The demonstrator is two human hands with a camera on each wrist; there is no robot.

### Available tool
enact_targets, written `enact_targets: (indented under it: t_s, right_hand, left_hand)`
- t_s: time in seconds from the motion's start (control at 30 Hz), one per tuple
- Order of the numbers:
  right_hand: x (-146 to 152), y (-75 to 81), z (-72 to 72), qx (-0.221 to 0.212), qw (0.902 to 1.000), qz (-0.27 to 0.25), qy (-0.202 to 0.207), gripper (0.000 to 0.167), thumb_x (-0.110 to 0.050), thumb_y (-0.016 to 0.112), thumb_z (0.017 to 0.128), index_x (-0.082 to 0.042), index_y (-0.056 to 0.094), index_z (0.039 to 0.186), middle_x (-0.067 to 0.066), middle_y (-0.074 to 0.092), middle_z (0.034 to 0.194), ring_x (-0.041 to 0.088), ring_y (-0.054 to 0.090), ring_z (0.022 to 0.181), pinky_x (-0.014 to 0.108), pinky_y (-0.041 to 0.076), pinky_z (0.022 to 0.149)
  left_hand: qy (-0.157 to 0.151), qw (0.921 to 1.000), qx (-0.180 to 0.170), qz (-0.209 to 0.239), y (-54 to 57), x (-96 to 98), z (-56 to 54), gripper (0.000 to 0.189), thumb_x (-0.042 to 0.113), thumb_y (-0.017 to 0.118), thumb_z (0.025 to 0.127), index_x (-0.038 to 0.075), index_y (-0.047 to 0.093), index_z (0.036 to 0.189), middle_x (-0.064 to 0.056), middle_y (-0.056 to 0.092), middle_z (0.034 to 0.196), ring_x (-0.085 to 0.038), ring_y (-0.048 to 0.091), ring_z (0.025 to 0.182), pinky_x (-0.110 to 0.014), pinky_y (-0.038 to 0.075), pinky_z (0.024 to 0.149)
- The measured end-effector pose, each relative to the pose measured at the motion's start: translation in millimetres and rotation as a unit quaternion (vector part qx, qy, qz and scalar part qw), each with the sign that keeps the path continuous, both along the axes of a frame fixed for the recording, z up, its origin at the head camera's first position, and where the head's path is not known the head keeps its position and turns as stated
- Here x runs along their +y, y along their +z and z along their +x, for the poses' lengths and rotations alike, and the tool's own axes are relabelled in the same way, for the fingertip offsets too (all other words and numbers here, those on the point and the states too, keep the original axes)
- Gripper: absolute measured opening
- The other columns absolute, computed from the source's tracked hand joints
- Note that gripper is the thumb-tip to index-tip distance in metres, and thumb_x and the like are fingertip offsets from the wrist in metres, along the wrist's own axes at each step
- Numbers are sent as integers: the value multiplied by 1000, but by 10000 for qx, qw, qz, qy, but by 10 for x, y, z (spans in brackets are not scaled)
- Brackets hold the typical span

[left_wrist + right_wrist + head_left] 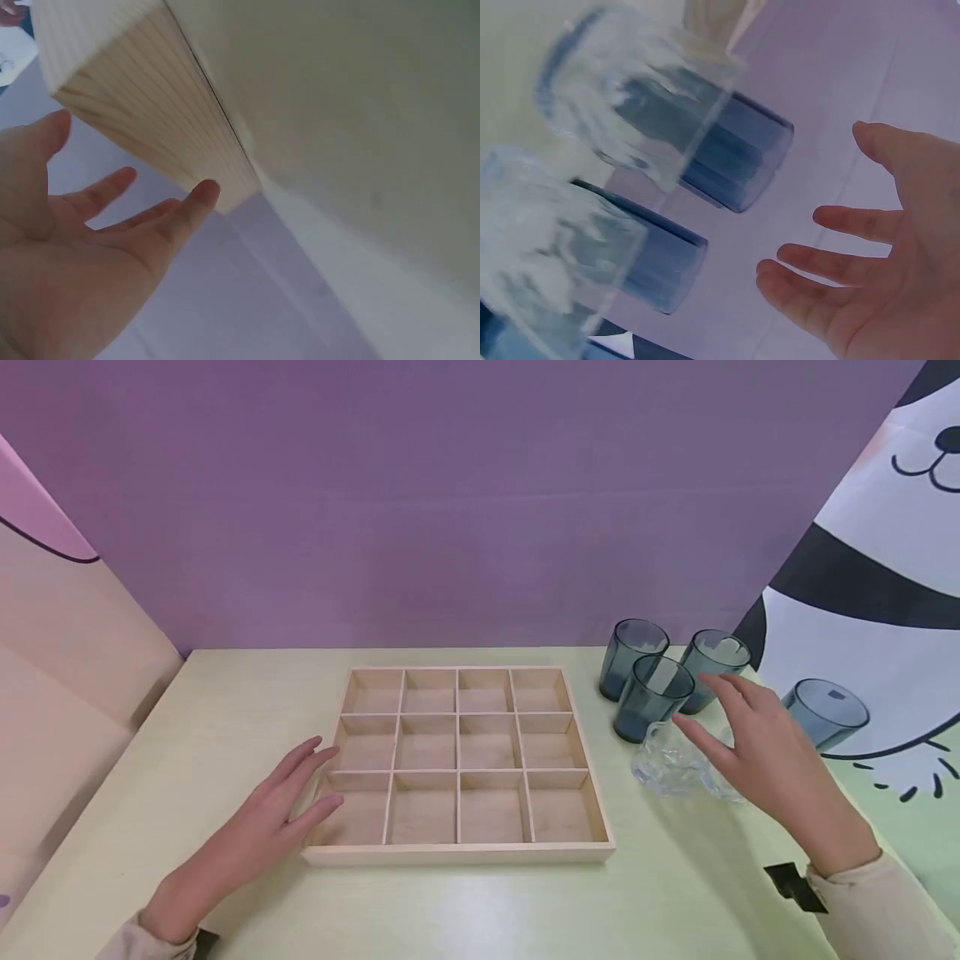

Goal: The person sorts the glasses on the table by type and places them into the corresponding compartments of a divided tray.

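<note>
A wooden tray [459, 854] divided into several square compartments lies on the table, its compartments bare. My left hand [258, 827] is at its left edge, fingers loosely spread. In the left wrist view the fingertips are close to the tray's wooden side wall [161, 112]; whether they touch it I cannot tell. My right hand [772, 760] hovers over clear wavy glasses [667, 764], thumb and fingers apart with nothing between them, partly hiding a second clear glass [722, 783]. In the right wrist view the palm [900, 285] is beside the glasses, off to their right.
Blue-grey tumblers stand at the back right: one at the rear [633, 656], one in front [652, 702], one beside them [712, 664]. Another tumbler [825, 714] is right of my right hand, partly hidden. A purple wall [465, 510] rises behind the table [247, 710].
</note>
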State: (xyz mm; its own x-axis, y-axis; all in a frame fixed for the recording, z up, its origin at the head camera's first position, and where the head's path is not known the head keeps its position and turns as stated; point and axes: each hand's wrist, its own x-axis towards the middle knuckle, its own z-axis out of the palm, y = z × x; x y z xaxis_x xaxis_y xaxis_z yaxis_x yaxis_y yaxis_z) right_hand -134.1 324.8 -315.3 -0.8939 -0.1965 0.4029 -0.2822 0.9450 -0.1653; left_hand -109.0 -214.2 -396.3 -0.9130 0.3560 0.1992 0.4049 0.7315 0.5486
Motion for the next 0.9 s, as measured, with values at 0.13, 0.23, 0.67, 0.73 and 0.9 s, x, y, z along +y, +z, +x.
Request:
enact_targets:
  t_s: [0.13,0.23,0.67,0.73,0.9]
  right_hand:
    - [-34,77,-143,-251,9995,-142,-107,65,-40,65,96,1,46,143,30,47,140,51,43,124,70,36,96]
    - [-90,86,-265,-549,9979,-290,-171,68,-46,61,97,-2,44,146,31,44,144,51,40,129,70,33,99]
    - [-200,-117,-623,-1139,9910,-613,-333,89,-59,58,93,5,33,149,37,38,144,54,42,126,68,38,96]
    - [-188,-149,-636,-1200,9903,-644,-290,89,-58,58,94,6,31,150,38,36,145,55,41,127,68,38,96]
    - [-165,-173,-673,-1265,9891,-707,-260,89,-58,58,94,4,29,152,38,33,147,56,36,130,69,36,97]
  left_hand:
    - [-163,9984,-127,520,-1,50,-2,50,32,60,101,5,49,142,-20,34,155,-38,53,126,-50,50,93]
    - [-117,9950,-357,925,-3,70,21,45,30,61,100,3,54,136,-19,36,154,-38,53,127,-43,55,87]
    - [-72,9827,-1232,1381,-26,-56,163,52,24,60,101,18,43,150,-12,38,156,-46,53,126,-39,54,88]
    - [-153,9802,-1343,1444,-47,-83,179,53,22,59,102,19,41,152,-10,36,157,-45,50,129,-33,54,89]
    - [-234,9735,-1555,1659,-84,-117,188,56,21,57,103,20,36,155,-7,30,160,-44,43,135,-26,50,92]
